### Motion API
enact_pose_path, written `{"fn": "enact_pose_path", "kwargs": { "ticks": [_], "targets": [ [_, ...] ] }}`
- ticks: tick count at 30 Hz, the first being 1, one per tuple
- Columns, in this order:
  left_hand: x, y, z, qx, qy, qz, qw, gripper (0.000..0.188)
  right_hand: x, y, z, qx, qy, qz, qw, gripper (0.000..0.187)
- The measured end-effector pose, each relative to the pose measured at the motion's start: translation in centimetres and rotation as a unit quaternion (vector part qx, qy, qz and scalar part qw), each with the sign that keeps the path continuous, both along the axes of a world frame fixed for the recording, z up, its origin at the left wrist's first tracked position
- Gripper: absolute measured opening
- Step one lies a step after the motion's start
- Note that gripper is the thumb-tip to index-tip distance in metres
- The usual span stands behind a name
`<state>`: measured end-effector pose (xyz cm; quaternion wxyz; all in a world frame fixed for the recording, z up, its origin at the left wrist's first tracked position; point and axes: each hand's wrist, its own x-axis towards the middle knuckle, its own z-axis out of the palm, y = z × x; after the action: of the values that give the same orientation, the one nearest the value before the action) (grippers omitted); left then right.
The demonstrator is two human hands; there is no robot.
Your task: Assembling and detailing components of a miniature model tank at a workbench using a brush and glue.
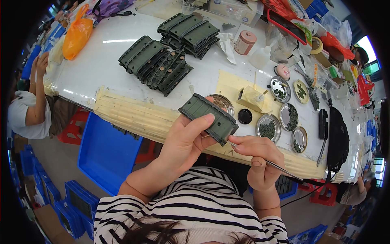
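My left hand [183, 140] grips a dark green, ribbed rectangular model panel [205, 114], thumb on top and fingers beneath, above the table's near edge. Between the fingers of my right hand [263, 157] is a thin metal tool [286, 171]. Its tip meets or nearly meets the panel's lower right corner; I cannot tell whether they touch. Behind the panel, a round metal dish [231, 106] of brown grains is partly hidden. To the right stand several metal dishes with small green pieces, among them a near dish [279, 131]. A black round lid [244, 116] lies beside a cream block [254, 99].
Similar green panels [152, 63] lie stacked ahead, with another stack [189, 30] farther back. A pink jar [245, 42] and white bottle [260, 57] stand beyond. A black pouch [338, 138] lies right. A blue bin [95, 150] and another person [30, 116] are at left.
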<state>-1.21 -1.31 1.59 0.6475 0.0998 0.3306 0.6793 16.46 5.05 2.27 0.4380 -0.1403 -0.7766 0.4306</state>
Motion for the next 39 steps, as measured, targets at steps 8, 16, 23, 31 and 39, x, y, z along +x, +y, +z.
{"fn": "enact_pose_path", "kwargs": {
  "ticks": [8, 16, 23, 31, 39],
  "targets": [
    [0.11, -0.03, 0.18, -0.007, 0.011, 0.007, 1.0, 0.045, -0.03, 0.24, -0.1, 0.023, -0.006, 0.001, 1.0, 0.019],
    [0.01, 0.02, -0.01, -0.005, 0.012, 0.003, 1.0, 0.044, -0.11, 0.23, -0.21, 0.004, -0.011, -0.003, 1.0, 0.015],
    [0.34, 0.03, -0.26, 0.004, 0.004, 0.026, 1.0, 0.041, -0.27, 0.39, -0.46, -0.006, -0.01, -0.009, 1.0, 0.016],
    [0.64, 0.04, -0.29, 0.003, 0.014, 0.043, 0.999, 0.042, -0.4, 0.58, -0.45, 0.014, -0.012, -0.008, 1.0, 0.017],
    [0.61, 0.1, -0.46, 0.006, 0.001, 0.042, 0.999, 0.042, -0.44, 0.44, -0.28, 0.069, -0.02, -0.02, 0.997, 0.019]
  ]
}}
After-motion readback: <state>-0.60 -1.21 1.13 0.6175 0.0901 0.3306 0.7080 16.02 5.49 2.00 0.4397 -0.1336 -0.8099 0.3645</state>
